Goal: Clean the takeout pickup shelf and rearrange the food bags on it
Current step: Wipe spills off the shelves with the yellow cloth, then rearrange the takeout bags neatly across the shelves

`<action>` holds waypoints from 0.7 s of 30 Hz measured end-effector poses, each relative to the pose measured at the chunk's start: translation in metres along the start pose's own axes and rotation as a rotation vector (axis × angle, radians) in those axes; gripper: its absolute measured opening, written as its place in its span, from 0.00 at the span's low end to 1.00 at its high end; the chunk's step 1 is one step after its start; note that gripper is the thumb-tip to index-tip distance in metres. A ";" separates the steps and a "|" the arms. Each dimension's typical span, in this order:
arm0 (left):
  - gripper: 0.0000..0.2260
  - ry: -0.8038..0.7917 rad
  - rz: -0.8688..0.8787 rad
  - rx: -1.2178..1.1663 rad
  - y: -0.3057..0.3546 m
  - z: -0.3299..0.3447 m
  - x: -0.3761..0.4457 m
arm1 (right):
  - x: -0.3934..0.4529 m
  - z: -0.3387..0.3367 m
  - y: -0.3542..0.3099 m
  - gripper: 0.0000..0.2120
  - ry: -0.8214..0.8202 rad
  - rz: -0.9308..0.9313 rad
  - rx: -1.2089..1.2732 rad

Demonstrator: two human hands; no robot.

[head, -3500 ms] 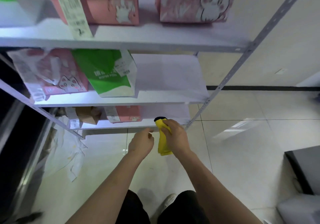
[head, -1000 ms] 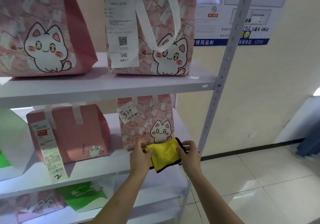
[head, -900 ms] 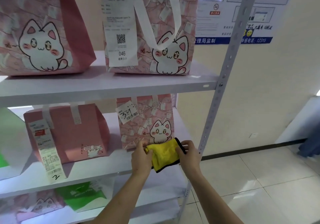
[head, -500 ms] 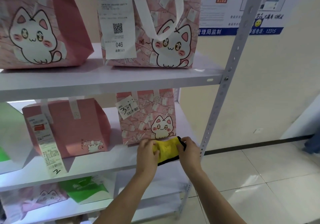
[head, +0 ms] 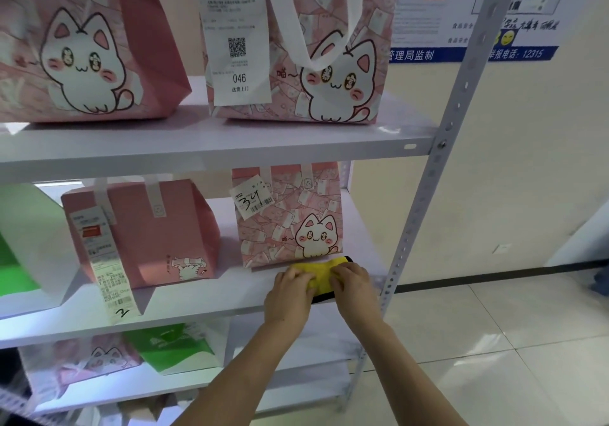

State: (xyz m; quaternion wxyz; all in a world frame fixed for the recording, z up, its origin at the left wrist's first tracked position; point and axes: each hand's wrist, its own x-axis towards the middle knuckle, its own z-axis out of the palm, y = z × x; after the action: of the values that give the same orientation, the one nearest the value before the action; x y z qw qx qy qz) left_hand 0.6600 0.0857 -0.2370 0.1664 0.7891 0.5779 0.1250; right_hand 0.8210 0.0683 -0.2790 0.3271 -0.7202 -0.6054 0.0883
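A yellow cloth (head: 318,274) with a black edge lies on the white middle shelf (head: 204,297), just in front of a small pink cat bag (head: 290,217) tagged 324. My left hand (head: 290,293) grips the cloth's left end and my right hand (head: 354,285) grips its right end, both down on the shelf board. A plain pink bag (head: 145,231) with a long receipt stands to the left. Two large pink cat bags (head: 329,46) (head: 85,43) stand on the shelf above.
A green and white bag (head: 19,244) sits at the far left of the middle shelf. Lower shelves hold a green bag (head: 171,346) and a pink bag (head: 95,359). The grey perforated upright (head: 425,194) stands right of my hands; tiled floor (head: 494,343) lies beyond.
My hands have brought the cloth from the lowest shelf up to the middle shelf, lowered it onto the board and bunched it between them in front of the small cat bag.
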 end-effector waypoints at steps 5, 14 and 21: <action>0.15 0.017 -0.033 -0.045 0.003 -0.019 -0.003 | 0.000 -0.006 -0.015 0.10 -0.001 0.002 -0.031; 0.14 0.080 -0.090 -0.098 -0.053 -0.080 -0.053 | -0.039 0.011 -0.098 0.14 0.111 -0.060 0.092; 0.16 0.191 -0.043 -0.094 -0.134 -0.151 -0.123 | -0.083 0.038 -0.199 0.13 0.121 -0.166 0.115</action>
State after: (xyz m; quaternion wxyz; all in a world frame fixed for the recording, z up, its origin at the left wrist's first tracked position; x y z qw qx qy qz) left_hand 0.4479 0.0237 -0.1536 0.1500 0.7524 0.6015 0.2227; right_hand 0.6179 0.0155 -0.2159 0.4099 -0.6519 -0.6359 0.0518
